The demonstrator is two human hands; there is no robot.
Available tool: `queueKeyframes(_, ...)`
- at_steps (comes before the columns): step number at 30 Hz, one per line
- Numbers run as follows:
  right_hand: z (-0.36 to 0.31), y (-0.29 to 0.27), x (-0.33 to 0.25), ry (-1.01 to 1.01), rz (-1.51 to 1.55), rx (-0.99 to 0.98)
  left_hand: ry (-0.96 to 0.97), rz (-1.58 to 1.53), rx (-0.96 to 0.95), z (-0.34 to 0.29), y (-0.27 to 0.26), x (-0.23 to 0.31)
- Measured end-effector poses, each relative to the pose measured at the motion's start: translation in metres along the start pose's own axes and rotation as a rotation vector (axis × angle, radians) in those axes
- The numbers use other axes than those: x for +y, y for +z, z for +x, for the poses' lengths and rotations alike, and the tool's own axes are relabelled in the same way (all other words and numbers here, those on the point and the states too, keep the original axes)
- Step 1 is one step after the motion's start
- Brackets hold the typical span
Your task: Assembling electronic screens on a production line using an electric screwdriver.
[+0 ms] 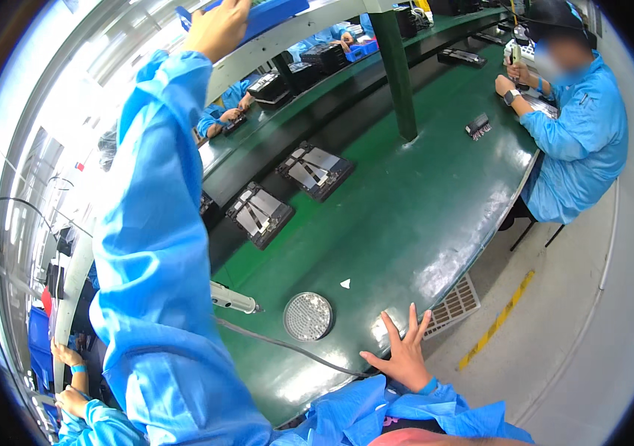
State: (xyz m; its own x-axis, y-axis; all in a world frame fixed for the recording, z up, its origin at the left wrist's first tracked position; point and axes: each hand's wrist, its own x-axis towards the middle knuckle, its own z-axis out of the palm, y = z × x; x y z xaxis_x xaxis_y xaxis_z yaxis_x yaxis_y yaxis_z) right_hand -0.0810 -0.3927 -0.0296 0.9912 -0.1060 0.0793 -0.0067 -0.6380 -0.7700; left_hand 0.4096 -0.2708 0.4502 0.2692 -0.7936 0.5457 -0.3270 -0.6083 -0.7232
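Green surface curves away from me to the upper right, its near edge running past my right hand toward a seated co-worker in blue. That hand is open, fingers spread, at this edge; just past it are a floor grate, pale floor and a yellow stripe. My left hand is raised at the blue tray above the pale beam; its fingertips run out of view, so I cannot tell whether it grips the tray or only touches it. My widest room to move is the stretch of green between two opened dark devices and the near edge, with a small white scrap on it. Nearer me, a round dish sits beside the tip of a pale screwdriver, and a grey cable runs below it toward my right hand. The devices lie beside a dark strip along the far side. Beyond them a green post rises from the surface, and other people in blue work across the strip.
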Motion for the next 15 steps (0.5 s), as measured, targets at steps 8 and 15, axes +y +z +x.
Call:
queueKeyframes(8, -0.006, -0.005, 0.005, 0.022, -0.007, 0.022, -0.039, -0.054, -0.036, 0.025, -0.033, 0.047)
queueKeyframes(15, -0.007, 0.002, 0.004, -0.007, -0.023, 0.023, 0.273, 0.056, 0.412, 0.006, -0.077, 0.063)
